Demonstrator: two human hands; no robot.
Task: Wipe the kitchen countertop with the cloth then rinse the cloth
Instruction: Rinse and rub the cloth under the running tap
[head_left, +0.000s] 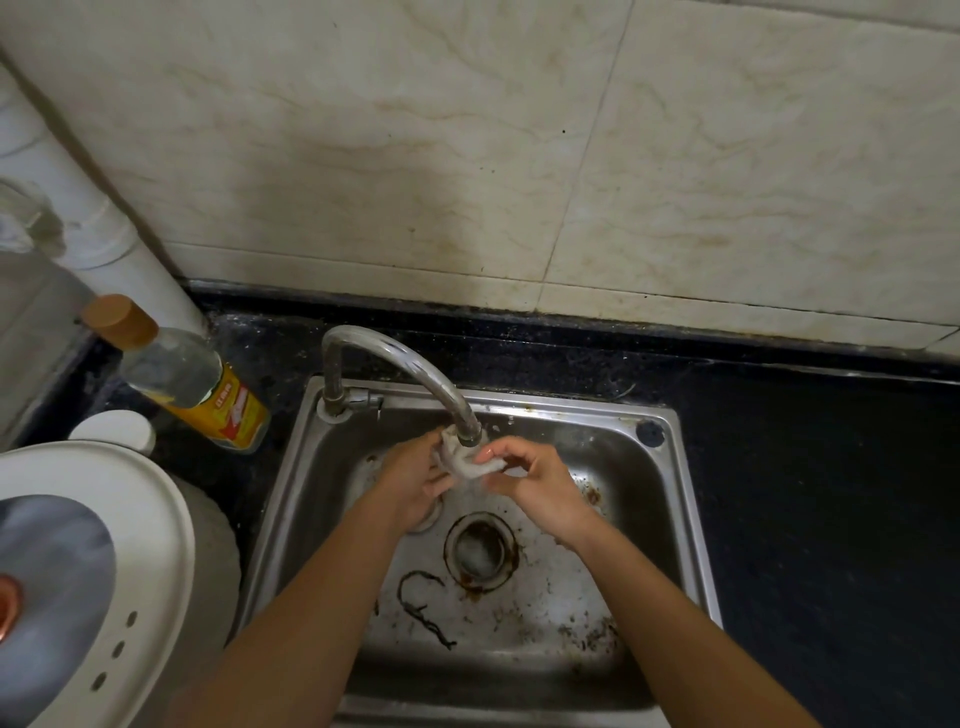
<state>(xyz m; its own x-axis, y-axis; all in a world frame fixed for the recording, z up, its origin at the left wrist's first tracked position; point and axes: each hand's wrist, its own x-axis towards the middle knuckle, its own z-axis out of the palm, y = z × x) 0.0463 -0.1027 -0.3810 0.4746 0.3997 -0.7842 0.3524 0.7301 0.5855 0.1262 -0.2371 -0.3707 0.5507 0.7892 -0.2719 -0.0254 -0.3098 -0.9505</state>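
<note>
**A:** Where is the cloth?

**B:** The small pale cloth is bunched up right under the mouth of the curved faucet, touching it, above the basin of the steel sink

**A:** What has hold of it?

**B:** Both hands. The left hand has its fingers curled round the cloth's left side. The right hand pinches the right end between thumb and fingertips, with the remaining fingers loosely bent

**A:** Is water running?

**B:** I cannot tell. The spot under the spout is too blurred

**A:** What lies below the hands?

**B:** The round drain sits in the basin floor, ringed with a rusty stain. A dark twisted strip lies to its front left among brown specks

**A:** And round the sink?

**B:** A black speckled countertop surrounds it. At the back left stands a clear bottle with a tan cap and a yellow label, just beside a white pipe that rises in the corner. Nearer, at the left edge, is a white round appliance with a grey top. Beige veined wall tiles rise behind the counter
</note>
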